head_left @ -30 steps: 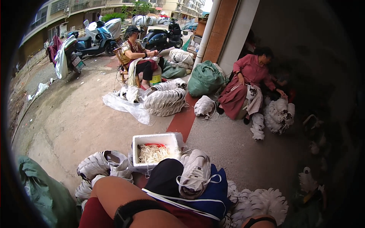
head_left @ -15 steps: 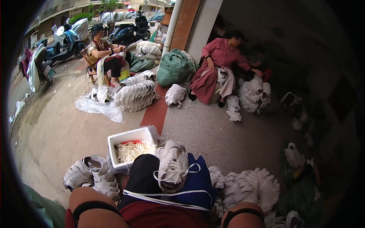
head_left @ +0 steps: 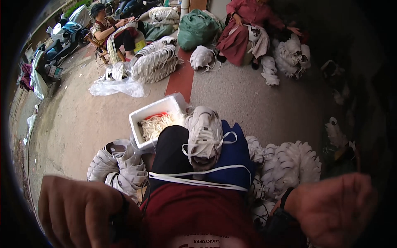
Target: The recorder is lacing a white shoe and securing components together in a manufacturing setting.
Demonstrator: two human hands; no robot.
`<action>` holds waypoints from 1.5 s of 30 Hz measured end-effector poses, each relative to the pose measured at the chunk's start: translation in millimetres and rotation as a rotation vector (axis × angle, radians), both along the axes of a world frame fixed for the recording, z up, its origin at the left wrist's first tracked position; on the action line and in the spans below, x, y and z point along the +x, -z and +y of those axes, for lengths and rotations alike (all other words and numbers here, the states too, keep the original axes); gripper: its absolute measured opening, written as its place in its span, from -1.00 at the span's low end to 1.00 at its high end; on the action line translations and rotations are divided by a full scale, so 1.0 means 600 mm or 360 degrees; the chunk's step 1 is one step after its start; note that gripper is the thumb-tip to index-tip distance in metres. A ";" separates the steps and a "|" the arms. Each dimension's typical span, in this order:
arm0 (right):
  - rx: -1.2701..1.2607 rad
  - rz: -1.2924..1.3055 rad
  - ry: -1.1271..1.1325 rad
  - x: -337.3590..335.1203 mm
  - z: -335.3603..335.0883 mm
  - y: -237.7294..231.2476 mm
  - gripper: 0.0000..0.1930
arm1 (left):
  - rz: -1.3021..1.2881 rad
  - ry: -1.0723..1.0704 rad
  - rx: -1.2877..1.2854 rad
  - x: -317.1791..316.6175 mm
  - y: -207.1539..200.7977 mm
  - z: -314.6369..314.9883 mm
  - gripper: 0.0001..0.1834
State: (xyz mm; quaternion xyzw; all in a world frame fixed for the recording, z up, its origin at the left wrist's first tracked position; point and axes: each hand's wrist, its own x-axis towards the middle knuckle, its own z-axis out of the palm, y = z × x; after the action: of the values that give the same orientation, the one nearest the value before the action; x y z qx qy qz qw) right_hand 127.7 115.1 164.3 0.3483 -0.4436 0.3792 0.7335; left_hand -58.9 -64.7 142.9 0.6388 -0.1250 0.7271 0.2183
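While the left hand (head_left: 78, 211) curls its fingers downward at lower left, the right hand (head_left: 339, 202) is bent and blurred at lower right; whether either grips anything, I cannot tell. Between and beyond them, apart from both, a white shoe (head_left: 204, 136) rests on the lap (head_left: 169, 157), its lace looping out sideways. White cords (head_left: 198, 182) cross nearer the body. Past the left knee sits a foam box (head_left: 155, 108) of cream laces (head_left: 155, 126); white shoe uppers (head_left: 118, 167) lie on either side.
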 end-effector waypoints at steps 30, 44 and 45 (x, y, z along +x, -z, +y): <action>-0.0510 -0.2729 0.0580 -0.062 0.095 0.475 -0.88 | 0.1577 -0.2159 -0.1525 0.017 0.412 0.184 -0.84; 0.0014 -0.2329 0.0634 -0.061 0.076 0.451 -0.95 | -0.1193 -0.0589 -0.2509 -0.113 0.406 0.046 -0.86; 0.0099 -0.2323 0.0646 -0.071 0.072 0.450 -0.89 | -0.1507 -0.0443 -0.2432 -0.121 0.413 0.030 -0.87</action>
State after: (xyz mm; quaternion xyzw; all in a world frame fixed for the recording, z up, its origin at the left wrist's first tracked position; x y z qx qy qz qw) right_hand 85.2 158.3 -105.6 -0.0591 -0.8825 0.3583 0.2989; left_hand -131.3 -46.9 -105.0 -0.0360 0.3927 0.8182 0.4183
